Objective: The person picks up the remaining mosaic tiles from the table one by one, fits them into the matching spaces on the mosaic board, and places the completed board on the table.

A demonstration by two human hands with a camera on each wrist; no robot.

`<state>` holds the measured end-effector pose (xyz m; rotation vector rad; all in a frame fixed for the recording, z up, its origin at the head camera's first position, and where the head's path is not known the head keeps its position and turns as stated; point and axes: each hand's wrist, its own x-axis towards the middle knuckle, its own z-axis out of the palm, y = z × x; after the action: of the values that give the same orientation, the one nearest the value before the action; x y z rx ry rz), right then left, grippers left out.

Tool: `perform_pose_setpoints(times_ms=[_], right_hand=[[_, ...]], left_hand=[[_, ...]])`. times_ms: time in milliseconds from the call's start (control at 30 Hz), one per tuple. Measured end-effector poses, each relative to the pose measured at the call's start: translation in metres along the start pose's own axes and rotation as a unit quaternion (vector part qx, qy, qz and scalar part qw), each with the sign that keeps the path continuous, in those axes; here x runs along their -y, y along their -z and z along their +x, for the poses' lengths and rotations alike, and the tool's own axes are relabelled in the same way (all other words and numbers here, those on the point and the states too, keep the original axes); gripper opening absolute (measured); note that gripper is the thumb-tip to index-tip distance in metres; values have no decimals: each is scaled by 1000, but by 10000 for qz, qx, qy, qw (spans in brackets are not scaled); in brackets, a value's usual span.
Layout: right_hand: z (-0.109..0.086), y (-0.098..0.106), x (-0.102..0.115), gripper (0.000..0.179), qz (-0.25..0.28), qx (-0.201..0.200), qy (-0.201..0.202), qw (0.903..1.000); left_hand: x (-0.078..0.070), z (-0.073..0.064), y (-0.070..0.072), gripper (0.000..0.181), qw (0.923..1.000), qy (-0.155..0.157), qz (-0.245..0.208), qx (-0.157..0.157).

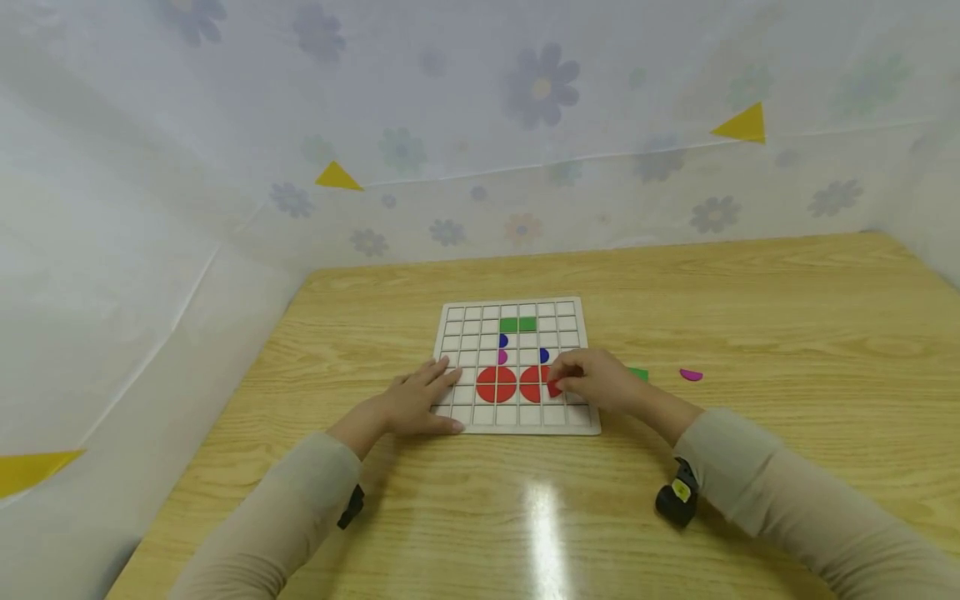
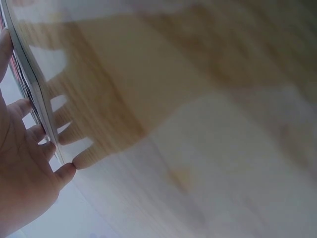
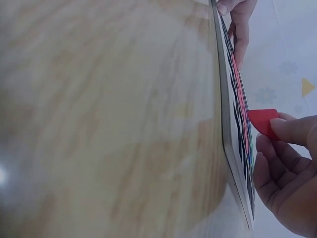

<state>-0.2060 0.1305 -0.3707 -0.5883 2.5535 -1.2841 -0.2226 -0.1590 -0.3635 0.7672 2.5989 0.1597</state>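
Note:
A white grid board (image 1: pixel 506 415) lies flat on the table. My left hand (image 1: pixel 416 400) rests on its left edge, fingers spread and fairly straight. Between thumb and finger, my right hand (image 1: pixel 600 382) pinches a red quarter-circle piece (image 3: pixel 263 120) over the lower right of the board. A full red circle of quarter pieces (image 1: pixel 487 377) fills cells at lower middle. To its right is a partial red circle (image 1: pixel 530 392). Higher up sit two green squares (image 1: pixel 509 325), a blue half-circle (image 1: pixel 503 341) above a magenta half-circle (image 1: pixel 502 357), and another blue half-circle (image 1: pixel 544 356).
Right of the board, a green piece (image 1: pixel 639 374) lies partly hidden behind my right wrist. Farther right is a loose magenta half-circle (image 1: pixel 691 375). The wooden table (image 1: pixel 360 325) meets a flower-printed white curtain (image 1: pixel 465 225) at the back.

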Motion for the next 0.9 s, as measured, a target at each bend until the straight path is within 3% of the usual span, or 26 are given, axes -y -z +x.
perform_pose_setpoints(times_ms=[667,900], right_hand=[[9,-9,0,5,-259,132,-165,9994],[10,-10,5,3,-608,25,-70,9981]], left_hand=[[-1,0,1,82,10000,36,-10,9],[-1,0,1,83,10000,21,43,-7]])
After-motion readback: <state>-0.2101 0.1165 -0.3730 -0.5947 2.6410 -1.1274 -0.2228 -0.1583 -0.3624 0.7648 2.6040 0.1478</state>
